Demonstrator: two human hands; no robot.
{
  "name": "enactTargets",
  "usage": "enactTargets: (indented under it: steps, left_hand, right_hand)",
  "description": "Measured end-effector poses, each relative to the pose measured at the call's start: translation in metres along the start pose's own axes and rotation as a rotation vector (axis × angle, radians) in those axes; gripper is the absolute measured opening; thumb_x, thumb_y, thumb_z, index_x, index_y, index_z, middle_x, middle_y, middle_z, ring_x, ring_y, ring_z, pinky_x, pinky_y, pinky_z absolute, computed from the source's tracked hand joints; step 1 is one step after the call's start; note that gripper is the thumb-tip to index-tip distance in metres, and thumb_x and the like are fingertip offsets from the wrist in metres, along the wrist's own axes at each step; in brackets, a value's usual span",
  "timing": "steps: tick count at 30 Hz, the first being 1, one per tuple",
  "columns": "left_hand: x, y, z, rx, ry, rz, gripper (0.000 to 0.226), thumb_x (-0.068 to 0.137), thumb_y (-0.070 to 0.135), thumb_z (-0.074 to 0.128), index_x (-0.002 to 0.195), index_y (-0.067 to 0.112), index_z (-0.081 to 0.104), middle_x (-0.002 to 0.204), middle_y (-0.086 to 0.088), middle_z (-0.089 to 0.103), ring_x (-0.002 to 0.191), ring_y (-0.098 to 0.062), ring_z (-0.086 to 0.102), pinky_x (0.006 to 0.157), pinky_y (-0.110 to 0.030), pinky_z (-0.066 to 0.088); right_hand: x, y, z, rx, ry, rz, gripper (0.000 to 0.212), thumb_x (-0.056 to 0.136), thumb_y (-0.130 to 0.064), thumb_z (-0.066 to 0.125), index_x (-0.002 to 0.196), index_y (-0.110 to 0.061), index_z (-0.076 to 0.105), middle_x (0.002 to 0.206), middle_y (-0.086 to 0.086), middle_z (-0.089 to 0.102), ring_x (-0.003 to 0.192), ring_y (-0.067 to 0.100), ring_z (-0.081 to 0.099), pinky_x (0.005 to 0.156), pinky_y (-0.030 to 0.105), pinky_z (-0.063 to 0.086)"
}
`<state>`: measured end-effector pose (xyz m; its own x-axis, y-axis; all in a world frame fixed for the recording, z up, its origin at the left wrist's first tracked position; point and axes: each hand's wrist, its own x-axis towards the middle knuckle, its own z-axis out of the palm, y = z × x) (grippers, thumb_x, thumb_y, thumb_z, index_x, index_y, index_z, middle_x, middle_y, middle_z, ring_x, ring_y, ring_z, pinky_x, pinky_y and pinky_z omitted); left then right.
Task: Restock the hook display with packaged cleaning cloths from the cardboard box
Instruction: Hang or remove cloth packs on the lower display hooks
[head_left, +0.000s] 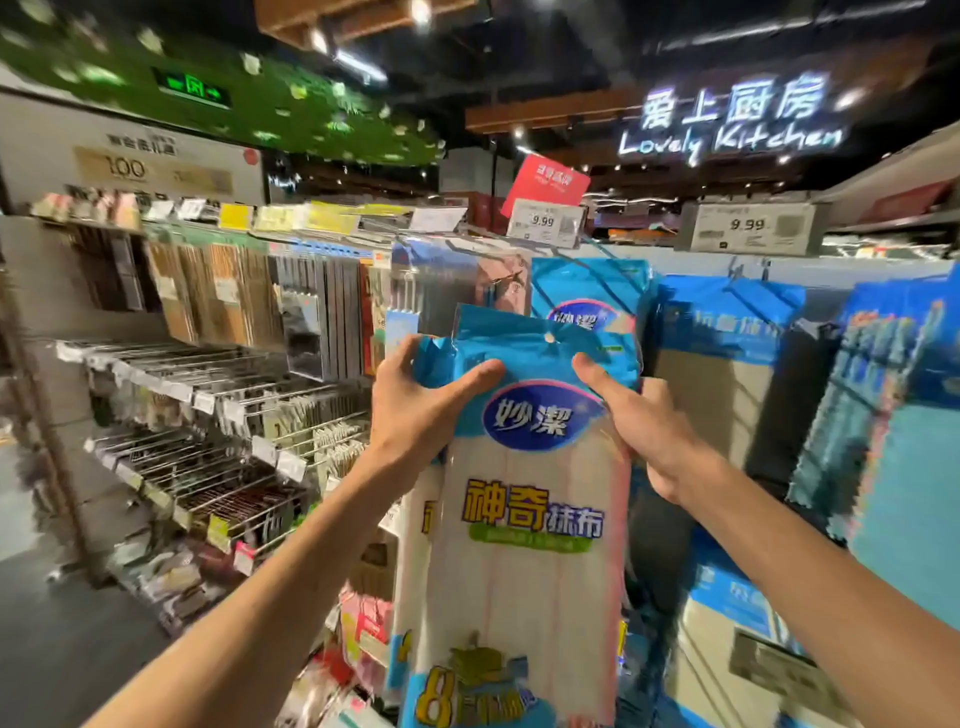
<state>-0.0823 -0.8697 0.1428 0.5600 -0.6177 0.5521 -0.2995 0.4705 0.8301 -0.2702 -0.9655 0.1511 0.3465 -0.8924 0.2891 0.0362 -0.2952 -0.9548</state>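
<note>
Two hands share one pack here: the left hand (415, 410) grips the left edge of the cloth pack (524, 545) with its thumb laid across the blue header, and the right hand (639, 426) pinches the right edge in the same way, thumb in front and fingers behind. I hold the pack upright, raised in front of the display, just below the price tag (543, 222). Its hang hole (549, 338) sits free between my thumbs. Right behind it hangs a matching pack (587, 306), so I judge this to be the row I am filling, with the threading not yet done. The hook is too thin and blurred for me to pick out, so I would find its tip before pushing. To do this well I would keep the header flat and taut between both thumbs, so the soft film does not fold over the hole. I would bring the hole level with the tip and slide the pack straight back until it rests against the one behind. The neighbouring blue-topped packs (727, 322) hang close on the right and could snag. The cardboard box is out of view.
</note>
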Motion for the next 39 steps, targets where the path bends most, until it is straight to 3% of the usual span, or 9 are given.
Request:
enactTargets:
  steps: [4, 8, 15, 20, 24, 27, 32, 36, 39]
  left_hand:
    - [0.023, -0.008, 0.007, 0.030, -0.028, 0.033, 0.041, 0.067, 0.028, 0.091, 0.095, 0.011, 0.065, 0.092, -0.003, 0.075, 0.084, -0.019, 0.074, 0.069, -0.034, 0.060]
    - [0.054, -0.010, 0.018, 0.138, -0.052, 0.099, 0.047, 0.067, 0.039, 0.090, 0.095, 0.010, 0.064, 0.093, -0.001, 0.075, 0.085, -0.019, 0.074, 0.073, -0.042, 0.062]
    - [0.099, -0.004, 0.026, 0.596, 0.027, 0.326, 0.033, 0.099, 0.054, 0.044, 0.081, 0.040, 0.068, 0.086, 0.007, 0.071, 0.072, -0.009, 0.066, 0.061, -0.030, 0.049]
    - [0.115, -0.013, 0.005, 0.896, 0.031, 0.291, 0.053, 0.099, 0.055, 0.044, 0.081, 0.014, 0.072, 0.076, -0.004, 0.070, 0.065, -0.019, 0.065, 0.055, -0.028, 0.047]
    - [0.121, -0.007, -0.002, 1.008, -0.120, 0.201, 0.057, 0.096, 0.059, 0.045, 0.085, 0.009, 0.071, 0.077, -0.011, 0.069, 0.072, -0.027, 0.066, 0.066, -0.039, 0.053]
    - [0.118, 0.003, 0.008, 1.010, -0.268, 0.197, 0.047, 0.097, 0.051, 0.051, 0.082, 0.011, 0.069, 0.074, -0.008, 0.064, 0.066, -0.023, 0.059, 0.062, -0.036, 0.046]
    - [0.118, 0.013, 0.036, 0.860, -0.338, 0.271, 0.026, 0.099, 0.039, 0.055, 0.116, 0.029, 0.072, 0.107, 0.018, 0.064, 0.094, 0.006, 0.057, 0.074, -0.007, 0.043]
    - [0.121, 0.008, 0.057, 0.751, -0.310, 0.274, 0.031, 0.099, 0.041, 0.055, 0.127, 0.033, 0.065, 0.123, 0.007, 0.067, 0.109, -0.009, 0.064, 0.090, -0.031, 0.055]
    - [0.121, 0.006, 0.065, 0.704, -0.252, 0.281, 0.038, 0.097, 0.046, 0.057, 0.134, 0.037, 0.059, 0.132, 0.005, 0.063, 0.114, -0.010, 0.062, 0.093, -0.035, 0.055]
  right_hand:
    - [0.028, 0.009, 0.005, 0.121, -0.028, -0.030, 0.017, 0.086, -0.027, 0.074, 0.098, -0.015, 0.072, 0.083, -0.007, 0.077, 0.074, 0.008, 0.073, 0.058, 0.021, 0.055]
    - [0.063, 0.001, 0.004, 0.203, 0.012, -0.110, 0.032, 0.084, -0.005, 0.073, 0.116, -0.004, 0.066, 0.096, 0.002, 0.077, 0.083, 0.014, 0.074, 0.065, 0.023, 0.057]
    - [0.104, -0.022, -0.016, 0.276, 0.068, -0.166, 0.007, 0.086, -0.007, 0.072, 0.089, -0.013, 0.072, 0.083, -0.001, 0.076, 0.078, 0.016, 0.073, 0.068, 0.033, 0.061]
    - [0.113, -0.028, -0.026, 0.210, 0.120, -0.220, 0.012, 0.085, -0.002, 0.072, 0.092, -0.012, 0.069, 0.061, -0.016, 0.067, 0.045, -0.007, 0.060, 0.043, 0.009, 0.045]
    - [0.123, -0.022, -0.029, 0.114, 0.144, -0.295, 0.021, 0.085, 0.001, 0.071, 0.096, -0.015, 0.061, 0.084, -0.004, 0.059, 0.061, -0.007, 0.062, 0.059, 0.007, 0.045]
    - [0.137, -0.013, -0.028, 0.055, 0.137, -0.349, 0.033, 0.083, 0.008, 0.068, 0.116, 0.003, 0.063, 0.108, 0.008, 0.066, 0.097, 0.020, 0.063, 0.080, 0.017, 0.051]
    - [0.157, -0.007, -0.023, 0.078, 0.065, -0.535, 0.038, 0.076, 0.013, 0.075, 0.107, -0.008, 0.069, 0.068, -0.029, 0.068, 0.067, -0.009, 0.066, 0.067, 0.010, 0.053]
    - [0.163, -0.004, -0.018, 0.132, 0.035, -0.610, 0.042, 0.076, 0.017, 0.072, 0.114, 0.002, 0.064, 0.062, -0.030, 0.066, 0.064, -0.010, 0.066, 0.062, 0.007, 0.050]
    - [0.161, -0.003, -0.018, 0.159, 0.027, -0.600, 0.038, 0.075, 0.018, 0.072, 0.106, -0.005, 0.069, 0.066, -0.022, 0.070, 0.064, -0.004, 0.068, 0.063, 0.012, 0.053]
